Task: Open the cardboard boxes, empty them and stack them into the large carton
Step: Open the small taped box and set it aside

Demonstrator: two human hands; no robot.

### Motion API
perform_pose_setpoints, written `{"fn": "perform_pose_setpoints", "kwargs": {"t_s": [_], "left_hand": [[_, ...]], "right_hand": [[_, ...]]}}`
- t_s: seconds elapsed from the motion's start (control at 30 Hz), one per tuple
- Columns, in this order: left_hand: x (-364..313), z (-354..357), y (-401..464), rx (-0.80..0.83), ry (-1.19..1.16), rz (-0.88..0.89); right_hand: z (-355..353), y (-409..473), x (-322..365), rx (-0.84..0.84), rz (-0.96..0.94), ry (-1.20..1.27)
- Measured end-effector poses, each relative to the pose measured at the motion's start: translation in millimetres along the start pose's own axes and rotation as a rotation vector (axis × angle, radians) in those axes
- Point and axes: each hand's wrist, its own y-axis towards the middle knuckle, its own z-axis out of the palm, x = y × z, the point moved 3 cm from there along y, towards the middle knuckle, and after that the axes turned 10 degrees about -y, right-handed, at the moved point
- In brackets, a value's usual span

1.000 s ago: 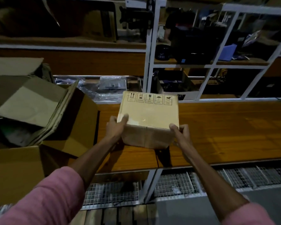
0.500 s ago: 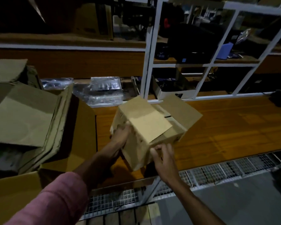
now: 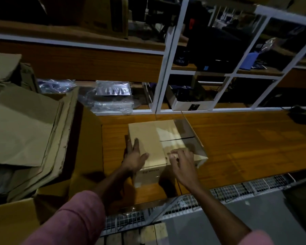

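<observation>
Dim, soft, motion-blurred wide-angle frame; bowed edges, murky shelves, faint central glare.

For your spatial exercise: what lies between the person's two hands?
Head view: the box's closed left top flap lies between the left hand and right hand.

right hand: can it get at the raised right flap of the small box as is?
Probably yes. The right hand sits at the near edge of the small box, beside the raised right flap. Nothing lies between them, and the left hand is on the other side.

Tan cardboard box [image 3: 148, 138]; orange-brown wood-grain table [image 3: 245, 147]; pink sleeves [image 3: 74, 220]; white shelf frame [image 3: 166, 68]
</observation>
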Motion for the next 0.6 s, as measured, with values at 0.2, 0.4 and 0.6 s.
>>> {"fn": "perform_pose_setpoints", "kwargs": {"t_s": [0.2, 0.4, 0.6], "left_hand": [[-47.7, 26.8, 16.3, 0.011, 0.54, 0.085], [-59.4, 70.2, 13.0, -0.181, 0.767, 0.282], [-72.4, 80.1, 23.2, -0.295, 0.833, 0.258]], "right_hand": [[5.6, 34.0, -42.3, 0.248, -0.005, -0.289], [-0.6, 49.1, -60.2, 0.32, -0.071, -0.344], [-26.5, 77.9, -96.8, 0.079, -0.137, -0.256]]}}
